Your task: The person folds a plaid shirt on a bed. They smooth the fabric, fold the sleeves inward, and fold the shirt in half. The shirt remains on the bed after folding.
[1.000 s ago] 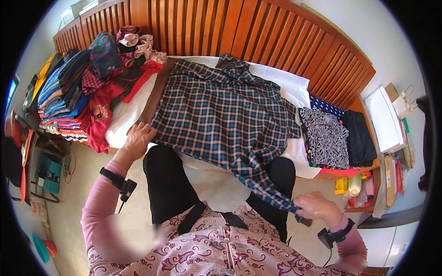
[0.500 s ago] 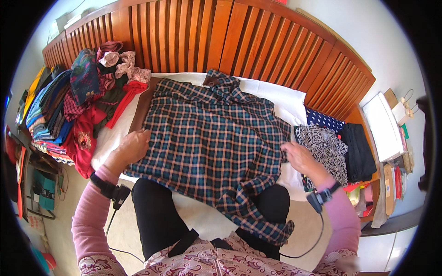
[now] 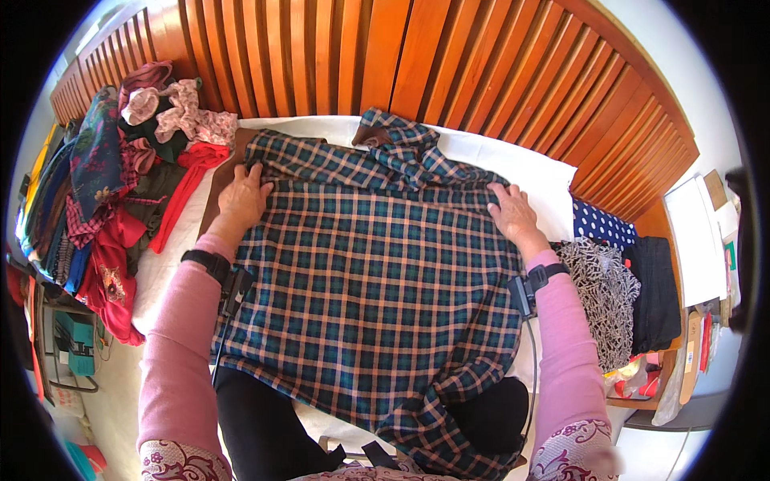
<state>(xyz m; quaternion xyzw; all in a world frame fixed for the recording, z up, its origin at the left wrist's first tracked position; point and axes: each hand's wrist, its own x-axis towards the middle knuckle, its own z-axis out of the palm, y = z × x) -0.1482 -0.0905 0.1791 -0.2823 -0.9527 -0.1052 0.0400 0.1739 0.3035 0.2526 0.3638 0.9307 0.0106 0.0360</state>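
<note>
A dark green and blue plaid shirt [image 3: 377, 272] with pale pink lines lies spread face down before me, its collar toward the headboard. One sleeve hangs bunched over my right knee. My left hand [image 3: 245, 200] rests on the shirt's upper left edge near the shoulder, its fingers apart. At the opposite shoulder, my right hand [image 3: 513, 212] touches the upper right edge, thumb and fingers also apart. Between the hands the cloth runs in a loose fold below the collar. Brown fabric [image 3: 220, 192] shows beside my left hand.
Folded and loose clothes [image 3: 96, 192] are heaped at the left. On the right lie a black-and-white patterned garment [image 3: 601, 297], dark folded trousers [image 3: 658, 293] and polka-dot cloth [image 3: 601, 223]. A slatted wooden headboard [image 3: 393, 56] stands behind a white sheet [image 3: 545, 188].
Both hands have moved away from me, from the shirt's sides up to its shoulder edges. My view has leaned closer, and the shirt's back looks more spread.
</note>
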